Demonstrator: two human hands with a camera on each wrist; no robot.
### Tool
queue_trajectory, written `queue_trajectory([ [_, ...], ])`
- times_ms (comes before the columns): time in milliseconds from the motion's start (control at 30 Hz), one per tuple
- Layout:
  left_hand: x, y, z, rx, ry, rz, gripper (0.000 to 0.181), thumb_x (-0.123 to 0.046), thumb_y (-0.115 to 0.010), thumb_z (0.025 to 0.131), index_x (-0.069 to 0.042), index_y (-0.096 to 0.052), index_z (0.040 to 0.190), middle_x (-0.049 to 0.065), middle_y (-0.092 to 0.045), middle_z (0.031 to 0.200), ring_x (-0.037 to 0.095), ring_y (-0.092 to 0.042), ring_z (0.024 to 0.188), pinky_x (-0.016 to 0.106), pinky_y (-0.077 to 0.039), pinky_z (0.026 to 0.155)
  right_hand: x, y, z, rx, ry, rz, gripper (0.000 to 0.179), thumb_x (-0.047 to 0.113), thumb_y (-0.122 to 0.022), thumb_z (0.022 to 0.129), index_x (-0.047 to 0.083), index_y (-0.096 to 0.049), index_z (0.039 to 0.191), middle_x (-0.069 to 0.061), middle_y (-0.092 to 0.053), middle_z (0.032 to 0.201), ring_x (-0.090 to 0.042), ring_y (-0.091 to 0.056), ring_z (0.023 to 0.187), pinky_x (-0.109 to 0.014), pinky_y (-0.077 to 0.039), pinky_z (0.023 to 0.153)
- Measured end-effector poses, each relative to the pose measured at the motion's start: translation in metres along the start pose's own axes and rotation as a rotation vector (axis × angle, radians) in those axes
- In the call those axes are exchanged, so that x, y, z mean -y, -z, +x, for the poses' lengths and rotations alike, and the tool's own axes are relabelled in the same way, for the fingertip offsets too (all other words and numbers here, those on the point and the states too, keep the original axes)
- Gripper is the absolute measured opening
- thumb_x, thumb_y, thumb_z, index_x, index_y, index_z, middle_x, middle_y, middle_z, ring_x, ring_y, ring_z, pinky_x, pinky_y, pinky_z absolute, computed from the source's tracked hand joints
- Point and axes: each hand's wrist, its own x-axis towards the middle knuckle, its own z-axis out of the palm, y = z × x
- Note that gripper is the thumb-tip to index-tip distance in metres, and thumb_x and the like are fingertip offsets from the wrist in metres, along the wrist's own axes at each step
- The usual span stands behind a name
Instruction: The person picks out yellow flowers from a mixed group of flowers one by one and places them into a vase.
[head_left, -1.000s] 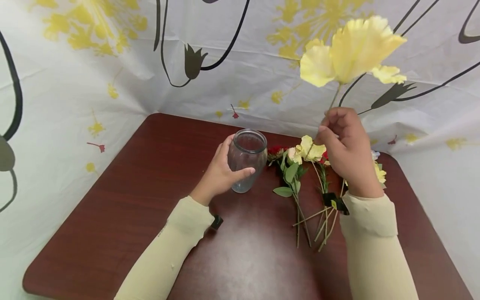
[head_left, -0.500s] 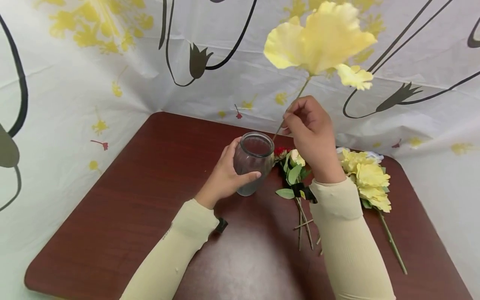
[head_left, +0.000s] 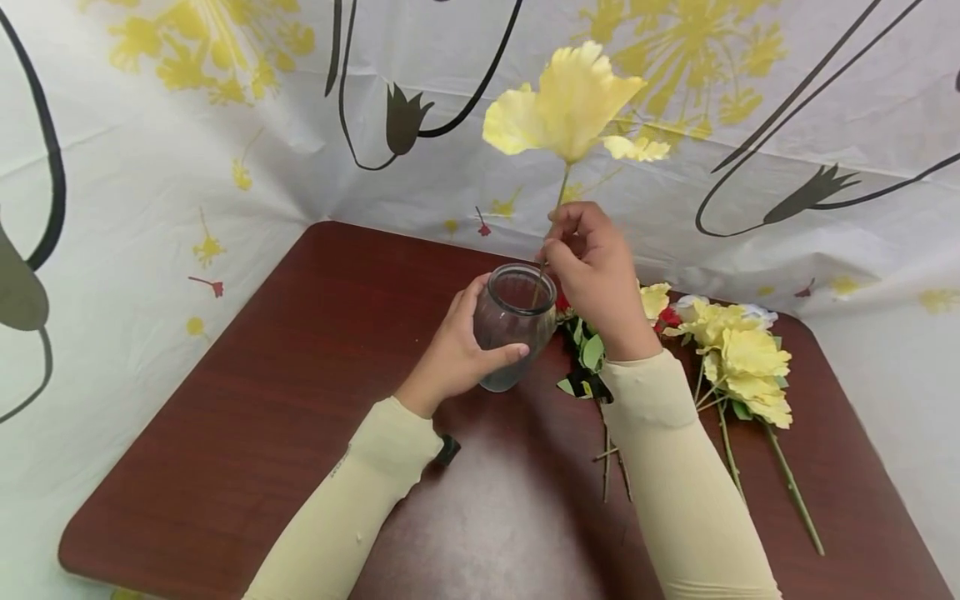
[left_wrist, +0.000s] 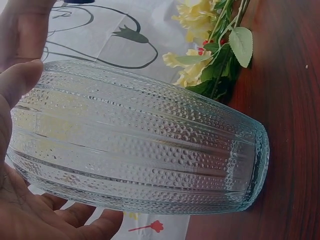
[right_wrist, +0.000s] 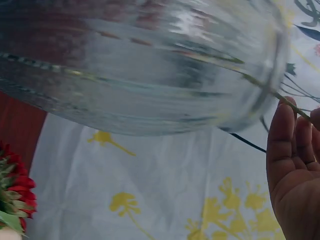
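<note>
Left hand [head_left: 453, 354] grips glass vase [head_left: 510, 337] | right hand [head_left: 600, 275] pinches yellow flower [head_left: 576, 104] | stem [head_left: 563, 185] newly inside rim [head_left: 522, 312]: insertion begun

Long pale-cream sleeves [head_left: 693, 500], folded cuffs [head_left: 651, 392], small black wrist devices [head_left: 448, 451], yellow mark [head_left: 587, 389] on the right one
</note>
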Motion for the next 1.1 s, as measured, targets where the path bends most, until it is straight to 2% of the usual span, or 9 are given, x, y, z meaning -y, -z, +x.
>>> queue_trajectory([
  [167, 0.0, 0.0, 0.0, -0.002, -0.009, 0.008, 0.101, -0.05, -0.081, 0.078, -0.032, -0.02, 0.157, 0.0, -0.031, 0.151, 0.018, -0.041, 0.13, 0.049, -0.043, 0.099, -0.008, -0.003, -0.002, 0.006, -0.041, -0.049, 0.013, 0.016, -0.055, 0.101, 0.005, -0.062, 0.101, -0.012, -0.064, 0.084, -0.03, -0.063, 0.074, -0.032, -0.05, 0.062],
  [367, 0.001, 0.0, 0.001, -0.005, -0.006, 0.022, 0.103, -0.052, -0.08, 0.078, -0.033, -0.018, 0.158, 0.0, -0.03, 0.153, 0.019, -0.041, 0.131, 0.049, -0.043, 0.099, -0.01, -0.004, -0.002, 0.018, -0.038, -0.134, 0.016, 0.016, -0.057, 0.101, 0.005, -0.063, 0.11, -0.009, -0.063, 0.091, -0.02, -0.058, 0.072, -0.029, -0.045, 0.059],
  [533, 0.001, 0.0, 0.001, -0.009, -0.007, 0.024, 0.103, -0.051, -0.081, 0.077, -0.032, -0.019, 0.158, 0.0, -0.03, 0.153, 0.019, -0.041, 0.13, 0.047, -0.043, 0.099, -0.017, -0.006, -0.003, 0.016, -0.069, -0.178, 0.017, 0.015, -0.057, 0.1, 0.006, -0.063, 0.112, -0.008, -0.063, 0.094, -0.02, -0.053, 0.072, -0.03, -0.044, 0.065],
  [667, 0.001, 0.0, 0.001, -0.011, -0.005, 0.024, 0.103, -0.051, -0.081, 0.077, -0.032, -0.019, 0.157, 0.0, -0.031, 0.152, 0.018, -0.042, 0.129, 0.046, -0.044, 0.098, -0.023, -0.007, -0.005, 0.009, -0.103, -0.211, 0.015, 0.014, -0.058, 0.099, 0.006, -0.065, 0.109, -0.007, -0.064, 0.096, -0.017, -0.056, 0.08, -0.032, -0.046, 0.074],
  [900, 0.002, 0.0, 0.001, -0.016, -0.018, 0.016, 0.102, -0.05, -0.081, 0.078, -0.031, -0.019, 0.157, 0.0, -0.03, 0.152, 0.018, -0.04, 0.13, 0.046, -0.043, 0.099, -0.032, -0.007, -0.009, 0.02, -0.15, -0.25, 0.016, 0.018, -0.058, 0.099, 0.007, -0.067, 0.107, -0.007, -0.064, 0.093, -0.02, -0.054, 0.077, -0.037, -0.045, 0.07],
  [1033, 0.003, 0.0, 0.001, -0.015, -0.015, 0.02, 0.102, -0.052, -0.08, 0.078, -0.035, -0.018, 0.157, 0.0, -0.029, 0.154, 0.018, -0.039, 0.132, 0.046, -0.042, 0.1, -0.036, -0.005, -0.013, 0.02, -0.208, -0.247, 0.021, 0.025, -0.057, 0.1, 0.008, -0.067, 0.105, -0.007, -0.063, 0.09, -0.022, -0.054, 0.074, -0.038, -0.045, 0.066],
  [1100, 0.003, -0.001, 0.001, -0.015, -0.028, 0.016, 0.103, -0.05, -0.081, 0.079, -0.038, -0.016, 0.157, -0.001, -0.028, 0.154, 0.016, -0.038, 0.134, 0.046, -0.041, 0.102, -0.039, -0.003, -0.018, 0.008, -0.237, -0.228, 0.026, 0.033, -0.057, 0.1, 0.011, -0.068, 0.106, -0.008, -0.06, 0.082, -0.025, -0.053, 0.069, -0.038, -0.044, 0.063],
])
